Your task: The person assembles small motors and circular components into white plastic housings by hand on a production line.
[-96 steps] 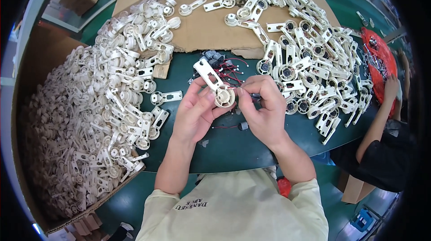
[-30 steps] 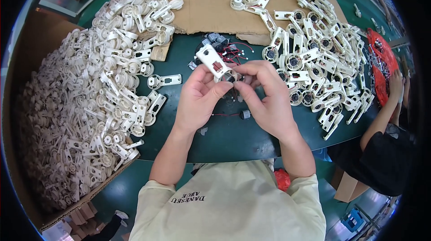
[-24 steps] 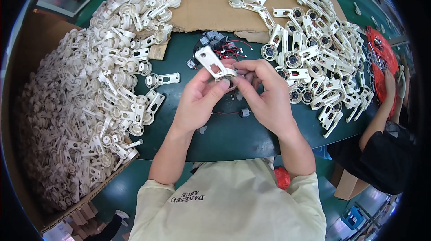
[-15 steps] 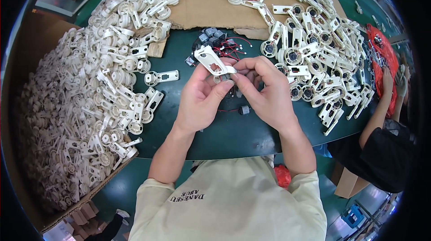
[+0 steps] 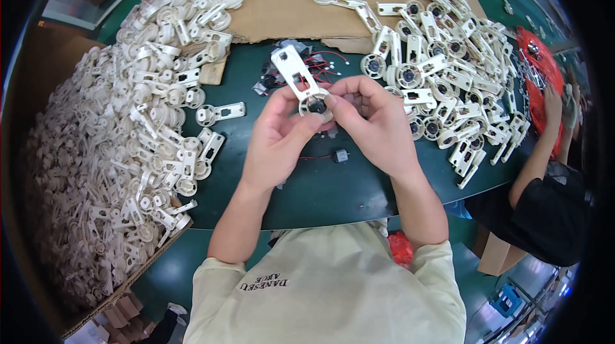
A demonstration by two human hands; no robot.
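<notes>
In front of me, over the green table, I hold a white plastic housing [image 5: 288, 65] with a long slotted arm and a round ring end. Its arm points up and to the left. Inside the ring sits a dark round motor [image 5: 316, 106]. My left hand [image 5: 275, 136] is closed round the ring's left side, thumb along its lower edge. The right hand [image 5: 377, 127] pinches the ring's right side between thumb and fingers. A loose small motor [image 5: 341, 156] with a red wire lies on the table nearer to me. Beyond my hands is a heap of small motors [image 5: 264, 81] and red wires, partly hidden.
A cardboard box [image 5: 118, 296] at left overflows with white housings [image 5: 109, 171]. More housings with dark centres [image 5: 442, 81] are piled at right. A cardboard sheet [image 5: 282, 17] covers the table's far part. At far right, another person's arm [image 5: 538, 158] reaches to a red bag [image 5: 541, 56].
The housing has turned in my hands, so its ring now faces up and shows the dark motor inside. Both hands stay on it. The whole view has shifted slightly.
</notes>
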